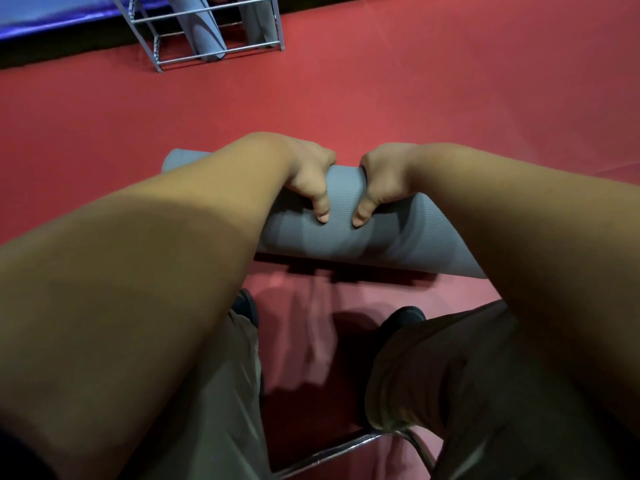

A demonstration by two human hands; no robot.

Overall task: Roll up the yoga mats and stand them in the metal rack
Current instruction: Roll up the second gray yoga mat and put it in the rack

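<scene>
The metal rack [242, 48], two rolled mats [204, 32] upright in it, stands well away at upper left. Left hand [308, 174] and right hand [384, 181], side by side, grip the grey rolled yoga mat [341, 190] mid-length, crosswise before the feet [405, 315]. No strap shows, so a slackened grip could let it unroll.

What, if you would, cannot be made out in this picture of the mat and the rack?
Head view: the right end of the rolled mat, covered by the right forearm.
Head view: the far-side fingers of the left hand and right hand, behind the roll.
Head view: the tops of the metal rack and the two mats in it, cut off by the upper edge.
</scene>
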